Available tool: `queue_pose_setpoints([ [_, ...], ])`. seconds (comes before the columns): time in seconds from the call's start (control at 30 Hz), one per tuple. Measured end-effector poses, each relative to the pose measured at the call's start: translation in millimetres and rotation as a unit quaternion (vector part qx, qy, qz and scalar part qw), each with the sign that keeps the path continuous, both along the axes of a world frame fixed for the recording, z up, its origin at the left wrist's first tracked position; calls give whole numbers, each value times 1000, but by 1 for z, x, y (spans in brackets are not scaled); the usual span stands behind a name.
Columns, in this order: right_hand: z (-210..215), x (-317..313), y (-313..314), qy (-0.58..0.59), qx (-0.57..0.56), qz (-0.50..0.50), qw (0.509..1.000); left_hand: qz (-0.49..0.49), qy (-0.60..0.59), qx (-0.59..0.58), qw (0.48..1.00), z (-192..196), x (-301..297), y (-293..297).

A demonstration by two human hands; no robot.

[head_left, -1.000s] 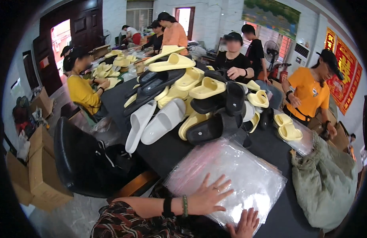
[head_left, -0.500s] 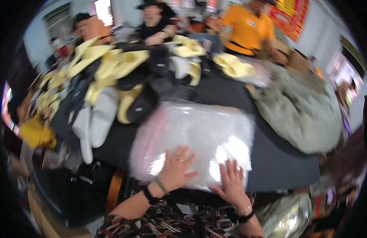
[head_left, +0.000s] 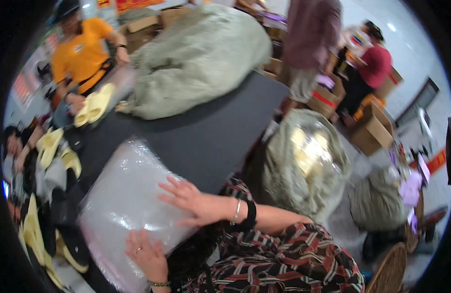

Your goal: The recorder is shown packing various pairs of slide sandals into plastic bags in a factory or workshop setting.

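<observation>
A stack of clear plastic bags, shiny and pinkish along one side, lies on the dark tabletop in front of me. My left hand rests on the near part of the stack, its fingers spread. Farther right, my right hand reaches over the right edge of the bags with fingers outstretched. Neither hand holds anything. To the left are yellow slippers and black slippers, partly cut off by the picture's rim.
A big grey-green sack lies across the table's far side. Beyond it, a person in an orange shirt handles yellow slippers. An open sack with yellow items stands right of the table. Cardboard boxes and people are farther right.
The view has swung to the right, bringing the open floor sack and people at the right into sight. Both hands stay spread on the plastic bags.
</observation>
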State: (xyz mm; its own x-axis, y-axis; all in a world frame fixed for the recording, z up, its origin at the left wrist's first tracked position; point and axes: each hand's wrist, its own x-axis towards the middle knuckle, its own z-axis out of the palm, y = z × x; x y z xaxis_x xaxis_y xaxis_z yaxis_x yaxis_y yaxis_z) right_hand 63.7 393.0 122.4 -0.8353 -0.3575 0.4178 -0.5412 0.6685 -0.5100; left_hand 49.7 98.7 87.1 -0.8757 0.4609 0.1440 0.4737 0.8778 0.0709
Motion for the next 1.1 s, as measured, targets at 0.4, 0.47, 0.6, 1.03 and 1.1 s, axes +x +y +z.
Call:
queue_pose_setpoints([
  [0.4, -128, 211, 372, -4, -109, -769, 630, 18, 14, 9, 1000, -2, -4, 12],
  [0.47, -156, 237, 386, -101, -81, -836, 533, -32, 87, -19, 995, 14, -4, 16],
  [0.6, -190, 222, 359, -253, -217, -817, 470, -32, 96, -7, 995, 23, 0, 6],
  [1.03, -174, 276, 367, -125, -375, -791, 466, -15, 60, 18, 998, 16, 2, 10],
  [1.1, -187, 318, 385, -83, -362, -803, 467, -28, 48, 40, 998, 8, -3, 15],
])
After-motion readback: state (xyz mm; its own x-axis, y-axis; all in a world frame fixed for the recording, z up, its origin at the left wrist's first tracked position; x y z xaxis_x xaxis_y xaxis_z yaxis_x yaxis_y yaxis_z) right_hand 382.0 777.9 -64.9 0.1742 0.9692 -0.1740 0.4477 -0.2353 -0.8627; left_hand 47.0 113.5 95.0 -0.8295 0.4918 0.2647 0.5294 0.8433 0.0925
